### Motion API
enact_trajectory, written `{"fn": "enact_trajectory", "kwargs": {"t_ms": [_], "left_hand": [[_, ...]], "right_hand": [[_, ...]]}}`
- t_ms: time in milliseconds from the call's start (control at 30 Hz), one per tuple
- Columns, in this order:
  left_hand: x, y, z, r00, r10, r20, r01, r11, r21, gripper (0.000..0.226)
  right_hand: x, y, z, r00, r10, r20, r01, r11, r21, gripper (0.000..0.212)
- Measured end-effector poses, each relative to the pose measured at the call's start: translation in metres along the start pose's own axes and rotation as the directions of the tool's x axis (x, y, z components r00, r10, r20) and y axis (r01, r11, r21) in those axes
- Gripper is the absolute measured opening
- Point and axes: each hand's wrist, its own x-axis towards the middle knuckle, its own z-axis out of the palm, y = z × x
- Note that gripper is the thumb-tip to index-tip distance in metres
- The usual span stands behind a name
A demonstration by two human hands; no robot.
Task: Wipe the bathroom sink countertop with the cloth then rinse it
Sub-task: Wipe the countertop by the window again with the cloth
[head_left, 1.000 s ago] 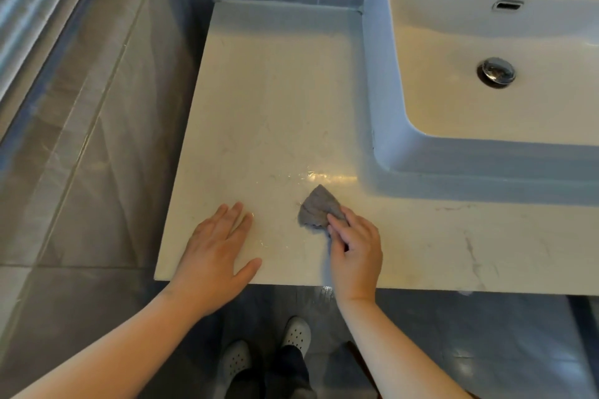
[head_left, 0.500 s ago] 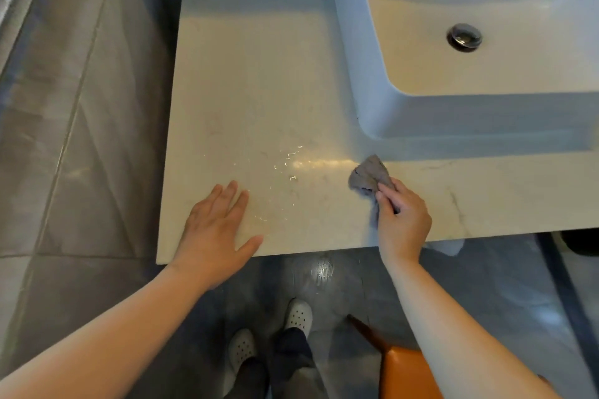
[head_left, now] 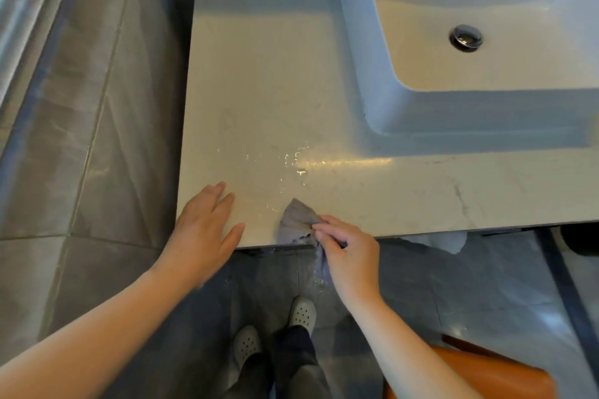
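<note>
A small grey cloth (head_left: pixel 298 217) lies on the beige stone countertop (head_left: pixel 269 100) at its front edge, part of it hanging over the edge. My right hand (head_left: pixel 350 249) pinches the cloth from the front. Flat on the countertop's front left corner rests my left hand (head_left: pixel 204 227), fingers spread, holding nothing. Wet streaks (head_left: pixel 301 165) glisten on the counter just beyond the cloth. The white basin (head_left: pixel 479 42) with its chrome drain (head_left: pixel 466 37) sits at the right.
Grey tiled wall and floor (head_left: pixel 81 139) lie left of the counter. My feet in white perforated shoes (head_left: pixel 301 311) stand below the edge. An orange object (head_left: pixel 492 372) is at the lower right. A pale cloth piece (head_left: pixel 444 241) hangs under the counter's front edge.
My right hand has dragged the cloth back left along the front edge, from near the basin's corner to beside my left hand. The left hand has stayed flat in place.
</note>
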Motion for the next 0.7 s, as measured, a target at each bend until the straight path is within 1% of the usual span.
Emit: {"fn": "enact_trajectory", "kwargs": {"t_ms": [33, 67, 167, 233, 300, 433, 533, 700], "left_hand": [[-0.005, -0.006, 0.002, 1.000, -0.011, -0.008, 0.011, 1.000, 0.006, 0.069], [-0.010, -0.011, 0.004, 1.000, -0.023, -0.013, 0.023, 1.000, 0.007, 0.070], [-0.022, -0.023, 0.010, 0.998, -0.068, 0.014, 0.068, 0.998, -0.002, 0.067], [-0.026, -0.029, 0.014, 0.998, -0.057, 0.031, 0.057, 0.998, 0.008, 0.077], [-0.027, -0.032, 0.017, 0.997, -0.058, 0.052, 0.058, 0.998, 0.002, 0.087], [-0.029, -0.039, 0.022, 0.996, -0.063, 0.061, 0.063, 0.998, -0.004, 0.088], [-0.029, -0.039, 0.022, 0.996, -0.060, 0.072, 0.060, 0.998, -0.009, 0.088], [-0.031, -0.034, 0.019, 0.994, -0.084, 0.073, 0.091, 0.991, -0.093, 0.088]], "right_hand": [[0.007, -0.005, -0.003, 1.000, 0.000, -0.014, 0.001, 0.999, 0.038, 0.022], [0.017, -0.009, -0.006, 0.999, -0.015, -0.051, 0.017, 0.999, 0.036, 0.021], [0.068, -0.019, -0.012, 0.975, -0.106, -0.194, 0.099, 0.994, -0.044, 0.020], [0.107, -0.027, -0.012, 0.955, -0.135, -0.264, 0.112, 0.988, -0.101, 0.019], [0.142, -0.027, -0.008, 0.945, -0.135, -0.299, 0.097, 0.986, -0.138, 0.018], [0.175, -0.010, 0.013, 0.956, -0.117, -0.269, 0.063, 0.977, -0.203, 0.018], [0.174, 0.001, 0.025, 0.953, -0.197, -0.230, 0.130, 0.952, -0.278, 0.020], [0.158, -0.003, 0.034, 0.962, -0.267, -0.065, 0.239, 0.931, -0.276, 0.020]]}}
